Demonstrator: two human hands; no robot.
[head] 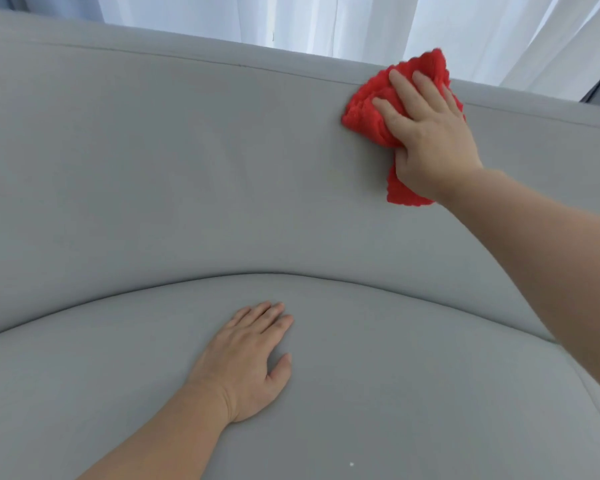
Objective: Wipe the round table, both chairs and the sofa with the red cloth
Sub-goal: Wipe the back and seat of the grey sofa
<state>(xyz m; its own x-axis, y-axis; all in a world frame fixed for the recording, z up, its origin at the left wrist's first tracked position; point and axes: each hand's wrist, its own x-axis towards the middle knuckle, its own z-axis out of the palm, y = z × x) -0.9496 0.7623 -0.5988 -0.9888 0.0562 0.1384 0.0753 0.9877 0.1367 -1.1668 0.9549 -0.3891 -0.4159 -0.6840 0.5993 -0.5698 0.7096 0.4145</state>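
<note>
A: Red cloth [368,109], position?

B: Recorded on the backrest of the grey sofa [153,168], near its top edge, right of centre. It is pressed flat under the right hand [430,140]. Red folds are seen past the fingertips, left of the fingers, and hanging below the heel of the palm.

A: State of that hand?

B: Fingers are held straight and slightly spread over the cloth. The thumb is hidden.

A: Left hand [250,358]?

B: Laid palm down on the seat cushion [395,393], fingers relaxed and close together, well apart from the cloth.

A: Background?

B: White curtain [361,19] is noted behind the backrest.
</note>
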